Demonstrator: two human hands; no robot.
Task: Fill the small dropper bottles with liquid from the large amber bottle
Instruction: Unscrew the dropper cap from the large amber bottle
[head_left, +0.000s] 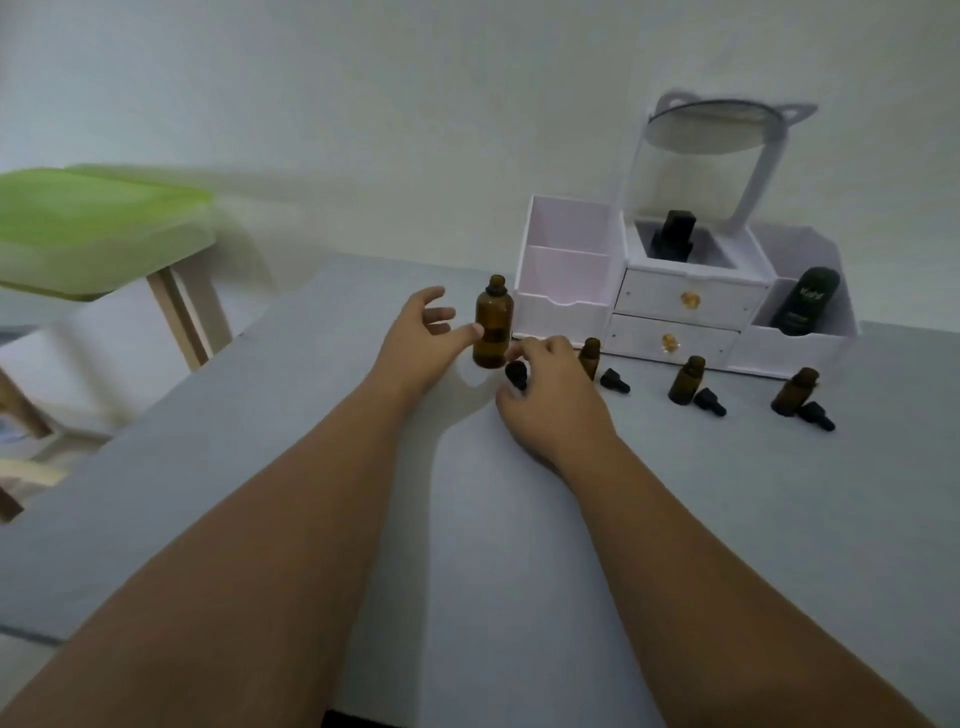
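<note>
The large amber bottle (493, 325) stands upright on the grey table, its neck uncapped. My left hand (415, 338) is just left of it with fingers spread, and the thumb tip touches the bottle's side. My right hand (545, 400) is right of and nearer than the bottle, fingers curled around a black cap (517, 375) that shows between thumb and fingers. Three small amber dropper bottles (589, 356) (685, 379) (795, 391) stand uncapped in a row to the right. A black dropper cap lies beside each (615, 380) (709, 401) (815, 415).
A white organiser (566, 306) with two drawers, a tilted mirror (717, 127) and dark bottles in its compartments stands behind the row. A green-topped stool (98, 228) stands past the table's left edge. The grey table (467, 519) extends toward me.
</note>
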